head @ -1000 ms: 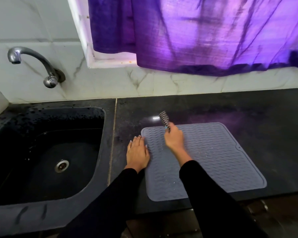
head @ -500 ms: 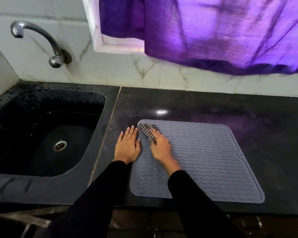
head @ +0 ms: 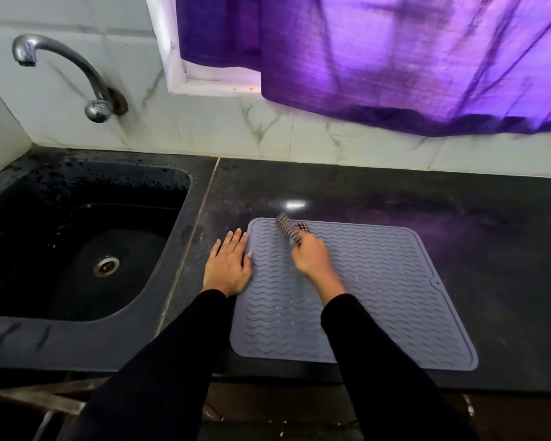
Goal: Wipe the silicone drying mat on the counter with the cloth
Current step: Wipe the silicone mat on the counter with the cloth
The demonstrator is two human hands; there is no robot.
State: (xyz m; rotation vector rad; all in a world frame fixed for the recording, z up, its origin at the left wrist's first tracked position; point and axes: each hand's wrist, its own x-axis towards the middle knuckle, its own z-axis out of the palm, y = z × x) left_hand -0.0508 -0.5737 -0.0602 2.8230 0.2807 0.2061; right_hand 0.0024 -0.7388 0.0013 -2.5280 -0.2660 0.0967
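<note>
- Grey mat (head: 379,291) flat on the dark counter (head: 458,211), right of the sink (head: 86,249)
- Left hand (head: 228,268) flat at the mat's left edge; fingers straight and together
- Right hand (head: 310,259) over the mat's far left part; fingers curled around a checked cloth (head: 291,229), blurred
- Tap (head: 64,74) above the sink; purple curtain (head: 395,58) behind

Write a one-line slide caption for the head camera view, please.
Right hand rubs a checked cloth on the grey wavy silicone mat; left hand presses flat at its edge.
</note>
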